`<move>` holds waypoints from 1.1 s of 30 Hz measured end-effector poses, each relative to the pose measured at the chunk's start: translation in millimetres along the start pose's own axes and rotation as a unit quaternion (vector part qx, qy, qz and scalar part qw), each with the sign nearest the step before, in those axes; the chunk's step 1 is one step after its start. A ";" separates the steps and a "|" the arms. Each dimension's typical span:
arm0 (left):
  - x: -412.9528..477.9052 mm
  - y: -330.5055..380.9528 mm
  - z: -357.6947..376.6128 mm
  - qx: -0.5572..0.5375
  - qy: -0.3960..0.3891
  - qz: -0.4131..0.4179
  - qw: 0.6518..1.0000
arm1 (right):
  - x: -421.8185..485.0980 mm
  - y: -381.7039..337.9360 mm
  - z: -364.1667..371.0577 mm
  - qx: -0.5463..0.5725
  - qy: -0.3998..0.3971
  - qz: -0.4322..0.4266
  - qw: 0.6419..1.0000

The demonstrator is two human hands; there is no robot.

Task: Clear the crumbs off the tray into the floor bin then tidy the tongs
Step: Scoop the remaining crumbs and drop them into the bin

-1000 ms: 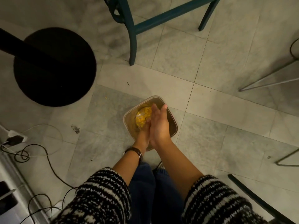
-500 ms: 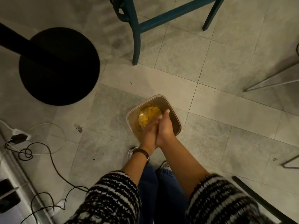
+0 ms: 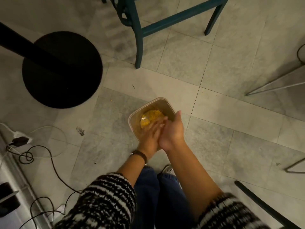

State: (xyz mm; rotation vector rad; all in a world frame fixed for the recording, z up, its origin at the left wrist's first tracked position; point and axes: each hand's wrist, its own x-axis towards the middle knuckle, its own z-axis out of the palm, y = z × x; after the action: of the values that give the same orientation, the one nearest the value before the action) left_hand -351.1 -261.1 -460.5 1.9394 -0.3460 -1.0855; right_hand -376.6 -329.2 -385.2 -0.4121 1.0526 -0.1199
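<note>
A square beige floor bin (image 3: 158,101) stands on the tiled floor in front of my feet. Inside it lies a clear bag of yellow crumbs (image 3: 151,119). Both my hands hover over the bin's near half, pressed palm against palm. My left hand (image 3: 149,136) has straight fingers pointing into the bin and a dark band at the wrist. My right hand (image 3: 173,131) lies flat against it, fingers straight. Neither hand holds anything. The tray and the tongs are out of view.
A black round table base (image 3: 62,70) with its post sits at the left. Teal chair legs (image 3: 138,47) stand behind the bin. Metal chair legs (image 3: 272,83) are at the right. Cables (image 3: 41,156) and a charger lie on the floor at the left.
My hands have slid against each other over the bin, the right hand moving forward across the left. The view has shifted slightly; the bin stays in place.
</note>
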 end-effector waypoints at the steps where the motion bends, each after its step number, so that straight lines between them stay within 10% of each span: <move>1: 2.5 -14.8 -8.0 -0.012 -0.033 -0.091 0.995 | 13.3 -4.2 5.9 -0.155 0.054 -0.105 0.981; 4: 4.0 -10.7 -25.4 -0.035 -0.023 -0.183 0.982 | -10.5 6.4 2.6 -0.446 -0.063 -0.319 0.834; 6: 1.2 14.5 -25.0 -0.196 -0.028 -0.205 0.958 | 0.7 37.9 -19.6 -0.618 -0.133 -0.303 0.714; 9: -4.2 55.3 -28.9 -0.399 -0.009 -0.282 0.872 | 22.7 30.6 -41.3 -0.515 0.027 -0.021 0.857; 13: -31.3 69.4 -6.3 -0.184 0.096 -0.050 0.977 | 13.6 9.6 -18.5 -0.053 0.004 0.124 0.991; 19: -58.2 16.0 -41.1 0.074 -0.087 -0.260 0.959 | -92.4 -69.8 47.9 -0.031 -0.089 -0.058 0.994; 25: -152.2 165.4 -90.8 -0.187 -0.011 -0.188 0.964 | -205.9 -105.0 91.6 -0.312 -0.073 -0.163 0.933; 33: -302.1 326.9 -192.5 -0.183 0.108 -0.021 0.977 | -363.2 -149.9 139.8 -0.478 -0.114 -0.229 0.840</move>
State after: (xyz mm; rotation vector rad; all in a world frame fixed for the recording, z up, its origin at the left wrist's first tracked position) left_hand -321.3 -169.0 14.7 1.7150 0.0173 -0.8811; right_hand -421.7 -323.2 29.3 -1.5558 0.6912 0.0449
